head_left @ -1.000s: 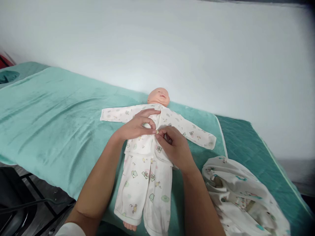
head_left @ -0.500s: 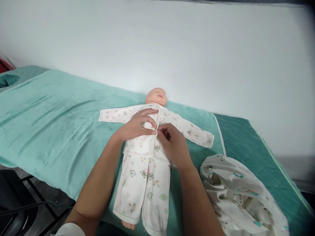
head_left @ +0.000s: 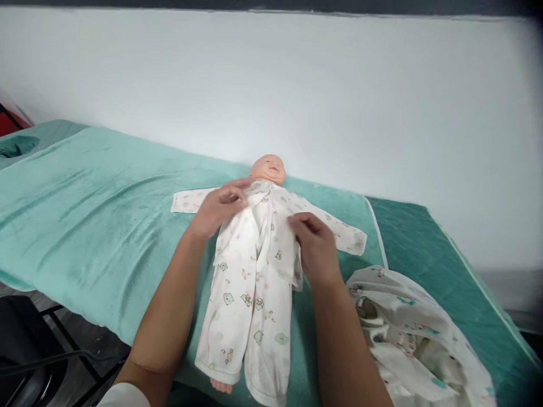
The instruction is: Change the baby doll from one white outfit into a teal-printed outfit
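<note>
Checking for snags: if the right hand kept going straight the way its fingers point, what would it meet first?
Probably the white animal-print cotton baby top on the doll's chest, which the right hand already touches; depth is hard to judge.

- We see the doll with a smooth plastic head of faint sheen.
- Its printed top and trousers look like soft, matt knit cloth, creased where our left hand and right hand touch it.
- The green blanket is plush, velvety, faintly shiny.
- The quilted cover is stitched, matt.
- The bundled cloth is matt, rumpled.
- The wall is smooth, matt.
</note>
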Tool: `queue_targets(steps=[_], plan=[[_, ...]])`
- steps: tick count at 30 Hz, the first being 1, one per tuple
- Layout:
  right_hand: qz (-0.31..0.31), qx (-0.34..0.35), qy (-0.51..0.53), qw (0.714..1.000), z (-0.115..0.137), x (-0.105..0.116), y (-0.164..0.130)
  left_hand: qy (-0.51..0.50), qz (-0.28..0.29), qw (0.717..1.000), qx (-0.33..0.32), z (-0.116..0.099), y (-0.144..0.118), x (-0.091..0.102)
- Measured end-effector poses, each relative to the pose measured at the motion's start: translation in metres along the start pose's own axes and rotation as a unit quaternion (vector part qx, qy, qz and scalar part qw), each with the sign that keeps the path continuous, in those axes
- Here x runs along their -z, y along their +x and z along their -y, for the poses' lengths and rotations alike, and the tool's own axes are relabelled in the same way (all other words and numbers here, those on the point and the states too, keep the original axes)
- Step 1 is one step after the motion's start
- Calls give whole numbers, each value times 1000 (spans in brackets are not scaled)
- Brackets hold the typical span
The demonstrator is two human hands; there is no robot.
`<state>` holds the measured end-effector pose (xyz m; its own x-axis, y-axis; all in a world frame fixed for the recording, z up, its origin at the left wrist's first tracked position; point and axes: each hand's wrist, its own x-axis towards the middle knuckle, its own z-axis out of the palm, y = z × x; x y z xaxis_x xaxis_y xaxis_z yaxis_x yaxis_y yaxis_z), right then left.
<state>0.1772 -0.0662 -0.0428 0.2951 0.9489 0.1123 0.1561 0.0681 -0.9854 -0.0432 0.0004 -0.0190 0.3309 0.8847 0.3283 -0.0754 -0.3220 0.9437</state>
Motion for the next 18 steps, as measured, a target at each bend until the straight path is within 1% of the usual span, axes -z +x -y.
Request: queue_targets(steps=[1, 2, 3, 4, 5, 6, 7, 8, 10, 12, 13, 15, 18], plan=[[-69, -15, 19, 997, -7, 8, 7, -28, -78, 997, -2, 4, 2, 5], [-144, -25, 14, 989, -14, 15, 13, -43, -166, 985, 1, 9, 4, 10], [-208, -30, -6, 978, -19, 21, 18, -42, -254, 966, 9, 15, 6, 14], [-255, -24, -31, 966, -24, 24, 22, -24, -332, 943, 19, 20, 7, 17], [-281, -6, -56, 958, -26, 25, 23, 6, -389, 921, 28, 24, 9, 19], [-285, 23, -79, 955, -28, 24, 22, 43, -420, 906, 31, 28, 11, 19], [-273, 58, -101, 955, -28, 20, 20, 84, -419, 904, 26, 32, 12, 17], [-252, 93, -124, 955, -27, 15, 17, 129, -390, 912, 13, 35, 13, 15], [-194, 145, -164, 956, -26, 4, 11, 224, -286, 931, -23, 40, 16, 8], [-144, 168, -187, 957, -26, -5, 13, 315, -184, 930, -40, 44, 20, 4], [-126, 175, -195, 957, -28, -7, 17, 350, -148, 924, -35, 45, 22, 2], [-101, 173, -220, 955, -31, -8, 32, 397, -109, 911, -10, 48, 28, 3], [-72, 138, -272, 949, -35, -8, 58, 437, -88, 895, 16, 51, 37, 6]])
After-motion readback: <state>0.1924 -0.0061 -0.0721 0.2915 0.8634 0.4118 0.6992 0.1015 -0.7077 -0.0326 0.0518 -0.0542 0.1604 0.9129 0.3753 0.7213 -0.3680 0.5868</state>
